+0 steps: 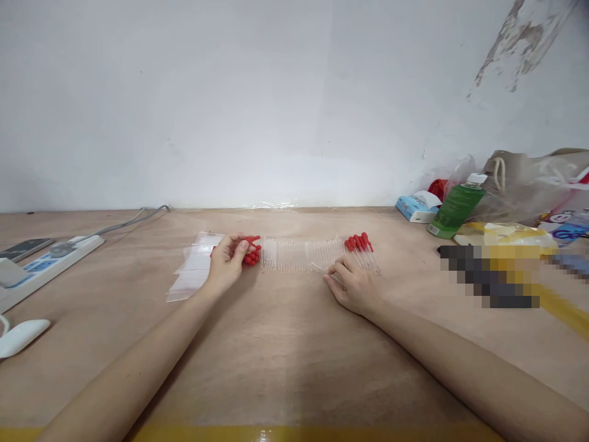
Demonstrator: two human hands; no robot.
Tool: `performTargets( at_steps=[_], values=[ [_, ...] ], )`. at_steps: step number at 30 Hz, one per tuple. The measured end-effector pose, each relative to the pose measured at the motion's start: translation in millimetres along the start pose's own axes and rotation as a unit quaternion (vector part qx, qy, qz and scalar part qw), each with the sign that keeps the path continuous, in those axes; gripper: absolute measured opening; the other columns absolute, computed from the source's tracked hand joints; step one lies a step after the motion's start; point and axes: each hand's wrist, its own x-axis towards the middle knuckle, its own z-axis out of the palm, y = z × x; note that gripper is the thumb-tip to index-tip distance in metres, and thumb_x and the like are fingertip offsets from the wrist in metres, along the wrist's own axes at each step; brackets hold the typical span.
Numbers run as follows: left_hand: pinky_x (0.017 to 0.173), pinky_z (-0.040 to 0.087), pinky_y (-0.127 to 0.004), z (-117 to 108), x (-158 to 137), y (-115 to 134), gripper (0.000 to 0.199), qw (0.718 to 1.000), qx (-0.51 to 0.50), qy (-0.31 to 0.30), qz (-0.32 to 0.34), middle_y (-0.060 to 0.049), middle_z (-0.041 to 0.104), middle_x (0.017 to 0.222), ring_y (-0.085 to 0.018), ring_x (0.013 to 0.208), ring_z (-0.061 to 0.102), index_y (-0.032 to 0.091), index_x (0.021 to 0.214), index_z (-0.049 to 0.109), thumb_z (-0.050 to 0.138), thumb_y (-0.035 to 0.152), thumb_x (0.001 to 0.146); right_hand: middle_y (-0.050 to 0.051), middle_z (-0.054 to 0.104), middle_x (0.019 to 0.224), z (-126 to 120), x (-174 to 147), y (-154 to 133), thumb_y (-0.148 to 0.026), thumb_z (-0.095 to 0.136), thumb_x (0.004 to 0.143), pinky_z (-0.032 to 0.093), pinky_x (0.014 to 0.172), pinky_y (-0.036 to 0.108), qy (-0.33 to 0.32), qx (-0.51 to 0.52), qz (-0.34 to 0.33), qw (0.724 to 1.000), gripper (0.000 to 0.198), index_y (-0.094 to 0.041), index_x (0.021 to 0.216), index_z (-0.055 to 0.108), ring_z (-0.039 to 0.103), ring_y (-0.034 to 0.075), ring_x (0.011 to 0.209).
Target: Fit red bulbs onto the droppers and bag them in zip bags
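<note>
My left hand (230, 259) pinches a red rubber bulb (252, 240) between thumb and fingers. Under and beside its fingertips lie several more red bulbs (251, 258). A long row of thin transparent tubes (294, 255), like dropper tubes, lies side by side in the middle of the table. My right hand (352, 285) is closed on one such transparent tube (321, 269), its end pointing up and left. Just beyond that hand, several tubes fitted with red bulbs (359, 241) lie together. Transparent plastic bags (196, 270) are spread left of my left hand.
A white power strip (50, 267) with a grey cable lies at the left, near a phone (25, 248) and a white object (25, 337). At the right stand a tissue box (417, 207), a green bottle (458, 207) and plastic bags (529, 184). The wall closes off the back.
</note>
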Motion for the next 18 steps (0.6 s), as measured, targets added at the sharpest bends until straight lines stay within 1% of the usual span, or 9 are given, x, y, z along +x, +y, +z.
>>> performTargets(
  at_steps=[1, 3, 5, 7, 8, 11, 14, 16, 18],
  values=[
    [0.071, 0.047, -0.032, 7.0, -5.8, 2.3, 0.024, 0.997, -0.062, -0.022, -0.030, -0.005, 0.063, 0.083, -0.015, 0.072, 0.060, 0.017, 0.092, 0.053, 0.055, 0.035, 0.077, 0.008, 0.056, 0.083, 0.5, 0.5, 1.1, -0.028, 0.042, 0.084, 0.037, 0.059, 0.026, 0.002, 0.014, -0.008, 1.000, 0.015, -0.018, 0.079, 0.052, 0.052, 0.016, 0.069],
    [0.076, 0.046, -0.032, 20.2, -18.5, 5.8, 0.024, 0.984, -0.147, -0.071, -0.076, -0.005, 0.063, 0.088, -0.016, 0.079, 0.061, 0.016, 0.090, 0.055, 0.061, 0.032, 0.073, 0.007, 0.056, 0.082, 2.1, 1.1, 3.4, -0.025, 0.041, 0.085, 0.038, 0.064, 0.027, -0.002, 0.038, -0.022, 0.999, 0.012, -0.018, 0.079, 0.050, 0.052, 0.016, 0.071],
    [0.077, 0.046, -0.031, 30.8, -30.7, 7.2, 0.022, 0.972, -0.174, -0.106, -0.117, -0.004, 0.062, 0.086, -0.016, 0.080, 0.061, 0.015, 0.085, 0.056, 0.061, 0.032, 0.072, 0.005, 0.057, 0.077, 4.0, 1.1, 5.0, -0.023, 0.041, 0.085, 0.038, 0.068, 0.028, -0.007, 0.055, -0.034, 0.998, 0.011, -0.019, 0.079, 0.049, 0.052, 0.015, 0.070],
    [0.070, 0.046, -0.028, 38.1, -40.1, 6.3, 0.021, 0.971, -0.143, -0.130, -0.141, -0.001, 0.061, 0.075, -0.014, 0.072, 0.061, 0.014, 0.077, 0.054, 0.063, 0.032, 0.071, 0.003, 0.059, 0.075, 5.5, 0.9, 5.3, -0.021, 0.042, 0.086, 0.037, 0.071, 0.029, -0.007, 0.063, -0.043, 0.997, 0.010, -0.019, 0.081, 0.049, 0.053, 0.014, 0.069],
    [0.065, 0.046, -0.025, 40.5, -43.5, 5.1, 0.022, 0.973, -0.117, -0.139, -0.140, 0.001, 0.059, 0.070, -0.013, 0.066, 0.060, 0.014, 0.074, 0.052, 0.064, 0.032, 0.070, 0.002, 0.060, 0.075, 6.0, 0.8, 4.8, -0.021, 0.042, 0.086, 0.037, 0.072, 0.030, -0.007, 0.065, -0.048, 0.997, 0.009, -0.019, 0.082, 0.050, 0.054, 0.014, 0.069],
    [0.055, 0.042, -0.019, 44.4, -49.3, 0.0, 0.024, 0.977, -0.063, -0.173, -0.111, 0.004, 0.055, 0.064, -0.009, 0.057, 0.056, 0.016, 0.074, 0.046, 0.066, 0.029, 0.069, 0.003, 0.063, 0.077, 6.6, 0.8, 1.7, -0.021, 0.042, 0.086, 0.035, 0.073, 0.030, -0.002, 0.062, -0.070, 0.996, 0.011, -0.018, 0.087, 0.052, 0.056, 0.013, 0.069],
    [0.062, 0.045, -0.022, 45.6, -51.0, -1.9, 0.024, 0.976, -0.047, -0.197, -0.084, 0.001, 0.058, 0.077, -0.010, 0.066, 0.058, 0.016, 0.087, 0.050, 0.064, 0.028, 0.072, 0.003, 0.064, 0.078, 6.4, 1.4, -2.5, -0.022, 0.042, 0.087, 0.033, 0.074, 0.031, -0.001, 0.052, -0.104, 0.993, 0.013, -0.017, 0.090, 0.054, 0.056, 0.013, 0.068],
    [0.068, 0.046, -0.025, 45.9, -51.1, -0.4, 0.026, 0.971, -0.032, -0.219, -0.085, -0.003, 0.061, 0.085, -0.013, 0.073, 0.060, 0.016, 0.093, 0.052, 0.062, 0.029, 0.073, 0.003, 0.064, 0.079, 6.0, 1.8, -4.9, -0.022, 0.042, 0.087, 0.032, 0.075, 0.031, -0.005, 0.045, -0.120, 0.992, 0.014, -0.017, 0.090, 0.055, 0.056, 0.012, 0.068],
    [0.070, 0.047, -0.027, 46.1, -50.9, 1.7, 0.026, 0.965, -0.016, -0.244, -0.096, -0.005, 0.063, 0.086, -0.015, 0.076, 0.060, 0.015, 0.094, 0.056, 0.060, 0.031, 0.075, 0.003, 0.064, 0.078, 5.4, 2.0, -6.5, -0.022, 0.041, 0.087, 0.032, 0.075, 0.031, -0.011, 0.039, -0.126, 0.991, 0.015, -0.016, 0.090, 0.055, 0.055, 0.012, 0.067]
  ],
)
